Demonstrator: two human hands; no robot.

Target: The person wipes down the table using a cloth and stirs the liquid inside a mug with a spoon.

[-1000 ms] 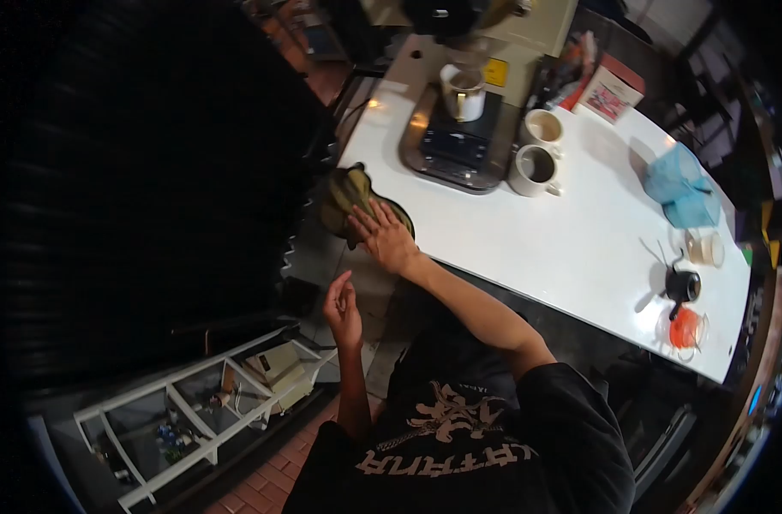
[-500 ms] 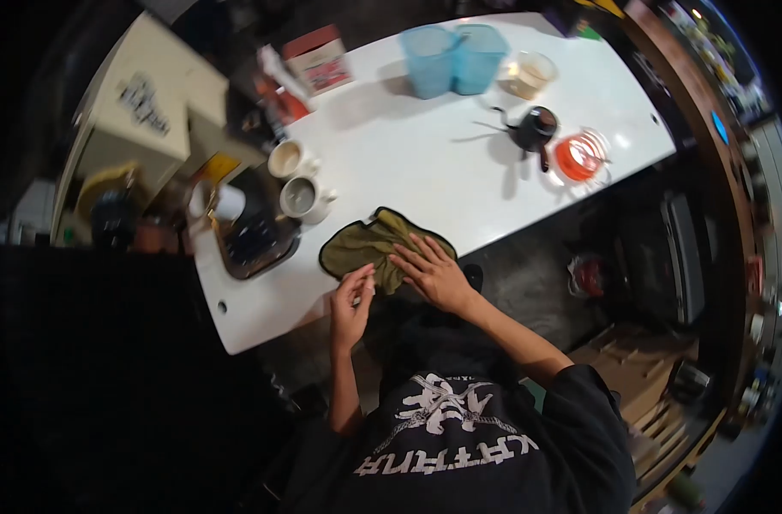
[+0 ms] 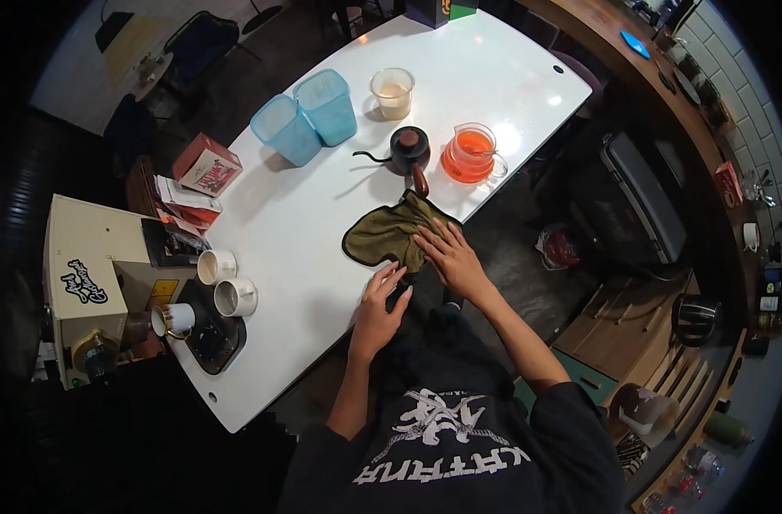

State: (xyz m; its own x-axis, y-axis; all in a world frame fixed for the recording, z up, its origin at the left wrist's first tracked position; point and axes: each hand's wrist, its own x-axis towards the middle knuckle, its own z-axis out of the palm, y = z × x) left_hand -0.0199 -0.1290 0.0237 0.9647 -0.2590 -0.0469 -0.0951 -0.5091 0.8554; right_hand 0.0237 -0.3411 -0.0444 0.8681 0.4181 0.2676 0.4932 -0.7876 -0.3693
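Note:
An olive-green cloth with a dark edging [image 3: 378,233] lies crumpled at the near edge of the white table. My right hand [image 3: 452,259] rests flat on its right part, fingers stretched out. My left hand [image 3: 380,307] is at the cloth's lower edge, fingers extended and thumb apart, with nothing visible in it. Just beyond the cloth stands a black gooseneck kettle [image 3: 410,148] with a reddish-brown handle. To its right is a glass server [image 3: 470,154] of orange-red liquid.
Two blue translucent containers [image 3: 326,107] and a plastic cup [image 3: 394,96] stand farther back. At left are two white mugs [image 3: 236,297], a black tray [image 3: 211,338], a cream-coloured machine [image 3: 86,265], and a red-and-white box [image 3: 206,164]. The table's near edge [image 3: 301,377] runs diagonally past me.
My view has turned to the right. The cloth and both hands have moved along the table, away from the mugs and nearer the kettle. My left hand's fingers have straightened from a curl.

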